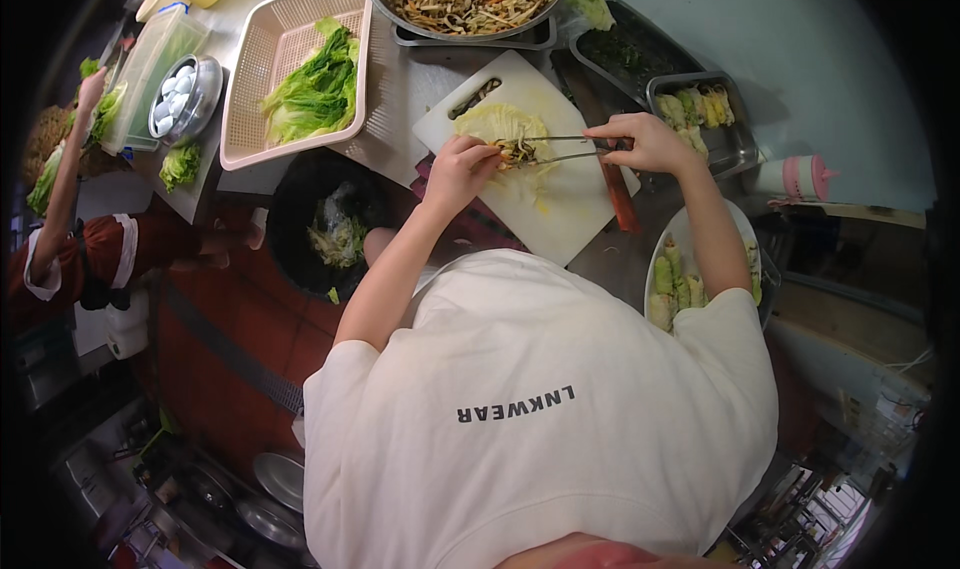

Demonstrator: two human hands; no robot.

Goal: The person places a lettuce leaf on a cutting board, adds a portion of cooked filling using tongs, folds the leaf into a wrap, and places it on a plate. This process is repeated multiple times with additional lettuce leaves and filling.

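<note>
Pinching filling (520, 152), left hand (463, 176); gripping tongs (592, 153), right hand (650, 141); basket (240, 104) of lettuce (315, 94) beyond-left, white board (560, 224) beneath, red floor (240, 309) behind-left.

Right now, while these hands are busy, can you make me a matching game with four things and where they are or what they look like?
1. Tongs
2. Basket
3. Pale leaf
4. Cup

A. White and pink, off to the right
B. Lying on the white board
C. Held in the right hand
D. Holding greens

Pairs: 1-C, 2-D, 3-B, 4-A
</note>
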